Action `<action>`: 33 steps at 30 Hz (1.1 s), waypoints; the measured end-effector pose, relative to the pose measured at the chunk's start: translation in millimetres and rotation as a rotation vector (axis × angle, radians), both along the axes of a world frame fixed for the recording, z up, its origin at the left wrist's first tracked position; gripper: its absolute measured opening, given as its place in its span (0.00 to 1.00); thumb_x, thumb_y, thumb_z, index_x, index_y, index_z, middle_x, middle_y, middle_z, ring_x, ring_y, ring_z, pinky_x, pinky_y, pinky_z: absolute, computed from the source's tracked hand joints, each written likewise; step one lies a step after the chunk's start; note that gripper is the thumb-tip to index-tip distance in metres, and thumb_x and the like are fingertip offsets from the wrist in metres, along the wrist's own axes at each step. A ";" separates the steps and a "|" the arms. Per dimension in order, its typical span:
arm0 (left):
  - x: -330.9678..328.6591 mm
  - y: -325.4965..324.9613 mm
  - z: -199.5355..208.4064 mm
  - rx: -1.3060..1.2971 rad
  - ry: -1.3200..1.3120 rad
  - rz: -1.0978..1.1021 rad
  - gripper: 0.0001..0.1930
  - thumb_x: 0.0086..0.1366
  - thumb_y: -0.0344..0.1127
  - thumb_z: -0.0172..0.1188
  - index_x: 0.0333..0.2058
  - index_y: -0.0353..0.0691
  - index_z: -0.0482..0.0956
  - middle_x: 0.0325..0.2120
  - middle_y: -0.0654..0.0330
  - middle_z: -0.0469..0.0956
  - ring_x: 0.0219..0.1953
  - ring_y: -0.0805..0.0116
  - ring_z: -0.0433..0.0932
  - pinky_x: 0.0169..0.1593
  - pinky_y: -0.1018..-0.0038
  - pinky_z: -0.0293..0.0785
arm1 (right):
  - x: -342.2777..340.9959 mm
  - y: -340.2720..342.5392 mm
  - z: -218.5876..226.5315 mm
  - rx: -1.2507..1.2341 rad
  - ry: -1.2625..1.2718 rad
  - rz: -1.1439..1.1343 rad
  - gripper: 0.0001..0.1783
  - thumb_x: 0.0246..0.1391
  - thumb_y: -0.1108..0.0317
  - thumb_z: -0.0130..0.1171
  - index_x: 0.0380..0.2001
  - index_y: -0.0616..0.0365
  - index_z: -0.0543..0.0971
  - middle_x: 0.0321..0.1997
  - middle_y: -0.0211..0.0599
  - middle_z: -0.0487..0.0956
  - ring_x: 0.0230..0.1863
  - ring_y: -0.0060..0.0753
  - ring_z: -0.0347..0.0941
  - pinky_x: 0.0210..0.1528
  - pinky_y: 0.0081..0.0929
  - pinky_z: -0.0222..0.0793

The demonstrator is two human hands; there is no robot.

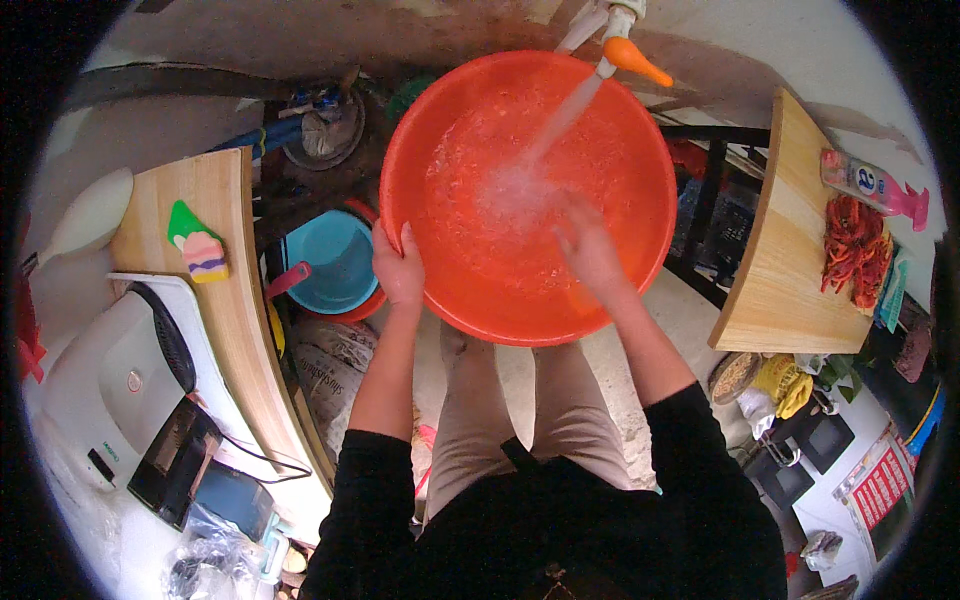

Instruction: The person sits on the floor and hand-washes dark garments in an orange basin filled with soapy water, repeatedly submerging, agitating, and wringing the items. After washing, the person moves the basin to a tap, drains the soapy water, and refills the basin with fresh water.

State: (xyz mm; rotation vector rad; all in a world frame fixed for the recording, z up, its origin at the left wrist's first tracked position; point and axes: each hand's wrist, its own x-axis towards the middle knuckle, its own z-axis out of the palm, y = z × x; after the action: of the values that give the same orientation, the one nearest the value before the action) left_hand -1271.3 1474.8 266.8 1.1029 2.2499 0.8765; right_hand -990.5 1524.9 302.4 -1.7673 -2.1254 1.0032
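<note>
A large round orange-red basin [478, 330] stands in front of me beneath a tap [622, 22] with an orange lever handle [638, 62]. Water [566, 118] streams from the spout and churns up foam near the basin's middle. With the thumb over the rim, my left hand [400, 268] grips the basin's left side, its fingers hidden behind the wall. My right hand [590, 252] reaches inside, right of the splash, with nothing visible in it. Its fingertips look blurred, but thumb and fingers are apart.
On the left, a wooden board [165, 205] carries a colourful sponge [201, 243]; a blue basin [335, 262] sits lower, beside my left hand. Another wooden table [765, 260], at right, bears a pink spray bottle [872, 185] and a red mesh heap [855, 245]. A white appliance [115, 385] lies lower left.
</note>
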 end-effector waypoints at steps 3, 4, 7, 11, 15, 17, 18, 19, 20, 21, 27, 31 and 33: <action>-1.5 0.5 -1.0 0.055 -0.026 -0.038 0.20 0.69 0.39 0.57 0.54 0.33 0.71 0.45 0.43 0.79 0.45 0.43 0.79 0.47 0.59 0.75 | 21.7 49.5 63.8 0.248 0.104 -0.135 0.29 0.59 0.72 0.57 0.64 0.56 0.66 0.63 0.51 0.70 0.65 0.52 0.66 0.66 0.41 0.64; -2.0 0.4 -1.5 0.027 -0.021 -0.024 0.20 0.69 0.39 0.57 0.54 0.33 0.71 0.44 0.43 0.79 0.45 0.43 0.79 0.46 0.59 0.75 | 23.6 68.0 83.6 0.320 0.090 -0.175 0.30 0.58 0.72 0.58 0.64 0.56 0.67 0.62 0.51 0.71 0.63 0.51 0.68 0.64 0.39 0.65; -2.9 -1.3 -2.8 -0.011 -0.040 -0.004 0.20 0.69 0.39 0.57 0.54 0.33 0.71 0.44 0.43 0.79 0.45 0.42 0.79 0.46 0.59 0.75 | 20.5 114.7 141.5 0.488 0.101 -0.118 0.30 0.57 0.71 0.60 0.63 0.52 0.69 0.57 0.46 0.74 0.56 0.51 0.72 0.58 0.39 0.70; -3.7 -4.3 -3.8 0.002 -0.069 -0.017 0.20 0.70 0.40 0.56 0.54 0.33 0.70 0.44 0.43 0.79 0.45 0.42 0.79 0.45 0.58 0.75 | 10.9 164.7 181.5 0.557 -0.280 0.260 0.29 0.57 0.67 0.60 0.64 0.47 0.69 0.52 0.44 0.76 0.52 0.52 0.72 0.55 0.40 0.70; -3.8 -3.9 -3.2 -0.035 -0.039 -0.001 0.20 0.70 0.39 0.56 0.54 0.34 0.70 0.43 0.43 0.80 0.45 0.43 0.80 0.45 0.58 0.76 | 11.0 190.8 184.8 0.442 -0.315 0.410 0.30 0.57 0.68 0.59 0.64 0.46 0.69 0.49 0.42 0.77 0.52 0.51 0.71 0.55 0.38 0.68; -3.5 -2.5 -2.5 -0.031 -0.052 0.007 0.20 0.70 0.39 0.56 0.54 0.34 0.70 0.43 0.43 0.80 0.44 0.44 0.80 0.45 0.59 0.76 | 12.1 196.5 187.0 0.439 -0.332 0.464 0.30 0.56 0.70 0.59 0.63 0.47 0.70 0.48 0.42 0.77 0.51 0.51 0.71 0.54 0.40 0.68; -3.1 -1.9 -2.4 -0.056 -0.084 0.025 0.19 0.70 0.39 0.56 0.54 0.34 0.70 0.42 0.43 0.80 0.44 0.44 0.80 0.45 0.59 0.76 | 10.9 198.3 189.0 0.431 -0.336 0.480 0.30 0.55 0.71 0.59 0.62 0.48 0.70 0.48 0.43 0.77 0.51 0.51 0.71 0.54 0.41 0.68; -2.9 -2.0 -2.3 -0.025 -0.070 0.008 0.20 0.70 0.39 0.56 0.55 0.34 0.70 0.42 0.43 0.80 0.44 0.44 0.80 0.45 0.59 0.76 | 9.0 199.6 191.6 0.404 -0.360 0.471 0.29 0.55 0.72 0.59 0.62 0.49 0.71 0.48 0.43 0.77 0.50 0.52 0.71 0.53 0.42 0.69; -2.8 -2.5 -2.2 -0.021 -0.080 0.005 0.20 0.70 0.40 0.56 0.55 0.34 0.70 0.42 0.43 0.80 0.44 0.44 0.80 0.44 0.59 0.76 | 7.2 200.7 195.1 0.422 -0.352 0.520 0.29 0.54 0.72 0.58 0.61 0.50 0.71 0.48 0.43 0.77 0.50 0.52 0.71 0.53 0.42 0.69; -3.0 -3.1 -2.2 -0.019 -0.089 0.001 0.20 0.70 0.40 0.56 0.55 0.34 0.70 0.42 0.42 0.80 0.44 0.44 0.80 0.44 0.59 0.76 | 5.4 201.2 199.0 0.419 -0.365 0.543 0.28 0.54 0.73 0.58 0.61 0.50 0.72 0.48 0.43 0.77 0.50 0.52 0.71 0.52 0.43 0.69; -5.2 -3.7 -8.9 -0.018 -0.080 0.004 0.22 0.69 0.41 0.57 0.56 0.35 0.69 0.43 0.42 0.80 0.44 0.43 0.80 0.44 0.58 0.77 | -5.7 200.2 208.3 0.333 -0.500 0.526 0.28 0.55 0.74 0.57 0.60 0.50 0.72 0.48 0.46 0.77 0.49 0.53 0.71 0.52 0.42 0.69; -4.2 -4.7 -10.9 -0.023 -0.049 0.001 0.21 0.69 0.40 0.57 0.56 0.34 0.70 0.43 0.42 0.80 0.44 0.43 0.80 0.45 0.58 0.76 | 10.6 205.4 187.7 0.515 -0.270 0.568 0.30 0.55 0.74 0.59 0.63 0.48 0.71 0.44 0.45 0.79 0.44 0.47 0.74 0.48 0.39 0.71; -3.7 -3.7 -8.6 -0.040 -0.046 0.005 0.21 0.69 0.40 0.57 0.56 0.34 0.69 0.43 0.42 0.80 0.45 0.43 0.80 0.45 0.58 0.76 | 24.9 184.9 150.4 0.405 -0.029 0.138 0.32 0.56 0.73 0.61 0.64 0.48 0.69 0.42 0.42 0.80 0.41 0.41 0.75 0.46 0.36 0.72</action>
State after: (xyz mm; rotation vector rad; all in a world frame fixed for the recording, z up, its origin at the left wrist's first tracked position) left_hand -1275.0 1471.1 258.2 1.0490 2.2241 0.8473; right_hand -965.6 1709.8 452.9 -1.4653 -2.2921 0.5219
